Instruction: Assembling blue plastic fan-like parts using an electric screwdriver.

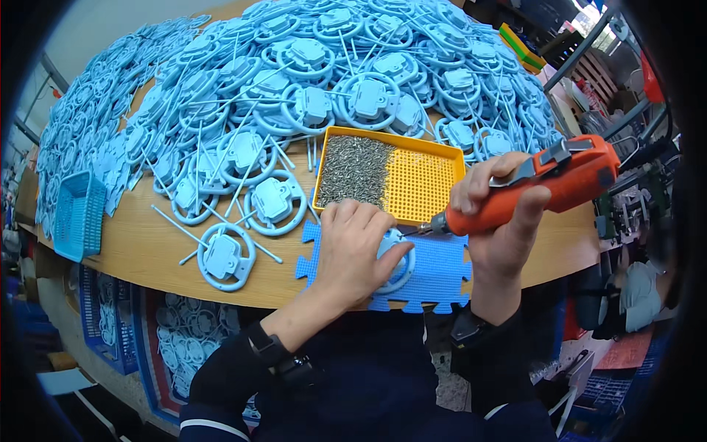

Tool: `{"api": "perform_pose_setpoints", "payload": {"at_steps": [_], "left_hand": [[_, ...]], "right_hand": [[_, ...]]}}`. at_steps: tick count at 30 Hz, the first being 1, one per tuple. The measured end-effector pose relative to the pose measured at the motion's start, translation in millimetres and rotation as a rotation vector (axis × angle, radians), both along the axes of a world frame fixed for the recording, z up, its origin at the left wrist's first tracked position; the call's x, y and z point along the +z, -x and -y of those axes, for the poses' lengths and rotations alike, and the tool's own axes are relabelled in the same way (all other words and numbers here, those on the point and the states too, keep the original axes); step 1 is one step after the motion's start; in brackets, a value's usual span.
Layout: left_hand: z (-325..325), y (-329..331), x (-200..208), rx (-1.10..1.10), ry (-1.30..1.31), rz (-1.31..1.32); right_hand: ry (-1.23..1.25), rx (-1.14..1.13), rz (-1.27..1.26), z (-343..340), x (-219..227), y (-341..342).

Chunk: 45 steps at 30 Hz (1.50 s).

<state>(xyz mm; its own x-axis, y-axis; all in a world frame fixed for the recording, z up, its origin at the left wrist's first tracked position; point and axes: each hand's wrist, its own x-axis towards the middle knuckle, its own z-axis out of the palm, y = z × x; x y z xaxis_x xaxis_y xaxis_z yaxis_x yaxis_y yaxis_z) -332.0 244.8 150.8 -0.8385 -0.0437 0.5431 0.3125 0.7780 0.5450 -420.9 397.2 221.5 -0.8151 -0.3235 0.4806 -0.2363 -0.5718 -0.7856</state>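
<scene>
On a blue foam mat (442, 274) at the table's front edge lies a light-blue plastic ring-shaped part (403, 276), partly hidden. My left hand (347, 252) holds it down, thumb across its upper side and fingers bent toward the tray. My right hand (497, 252) is wrapped around an orange electric screwdriver (563, 177), held tilted with its bit pointing left, close above the part. Whether the bit touches a screw cannot be made out. Just beyond my left fingers stands a yellow tray (431, 171), its left half filled with small metal screws (355, 168).
A large heap of similar light-blue parts (309, 55) covers the far table. Several lie loose nearer, one ring part (226, 256) left of the mat. A blue basket (79, 215) stands at the left edge. Below the table, a crate (151, 353) holds more parts.
</scene>
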Motion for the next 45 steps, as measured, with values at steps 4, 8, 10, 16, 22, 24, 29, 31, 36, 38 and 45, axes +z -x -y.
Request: {"api": "perform_pose_setpoints", "payload": {"at_steps": [4,8,10,16,22,24,29,31,36,38,45], "left_hand": [[2,-1,-10,-0.017,0.019,-0.052],[6,-11,-22,-0.078,0.022,-0.023],[8,-17,-24,-0.056,0.036,-0.028],[15,-15,-23,0.0,0.088,-0.071],[22,-8,-12,-0.036,0.108,-0.079],[20,-8,-14,-0.071,0.108,-0.058],[9,-9,-22,-0.08,0.069,-0.044],[5,-9,-24,-0.073,0.063,-0.04],[-2,-5,-32,-0.064,-0.008,-0.003],[-3,-4,-33,-0.062,-0.035,0.006],[-4,-2,-32,-0.072,-0.044,0.01]], "right_hand": [[-0.013,0.01,0.01,7,-8,-9],[-0.004,0.014,0.012,7,-7,-13],[-0.067,-0.013,0.005,9,-7,-16],[-0.221,-0.057,-0.024,9,-15,-17],[-0.236,-0.049,-0.034,10,-23,-17],[-0.237,-0.046,-0.032,10,-24,-18],[-0.252,-0.029,-0.024,11,-24,-19],[-0.251,-0.025,-0.021,11,-25,-19],[-0.248,-0.012,-0.009,13,-25,-19],[-0.249,-0.01,0.008,14,-25,-20],[-0.257,0.025,0.017,18,-26,-22]]}}
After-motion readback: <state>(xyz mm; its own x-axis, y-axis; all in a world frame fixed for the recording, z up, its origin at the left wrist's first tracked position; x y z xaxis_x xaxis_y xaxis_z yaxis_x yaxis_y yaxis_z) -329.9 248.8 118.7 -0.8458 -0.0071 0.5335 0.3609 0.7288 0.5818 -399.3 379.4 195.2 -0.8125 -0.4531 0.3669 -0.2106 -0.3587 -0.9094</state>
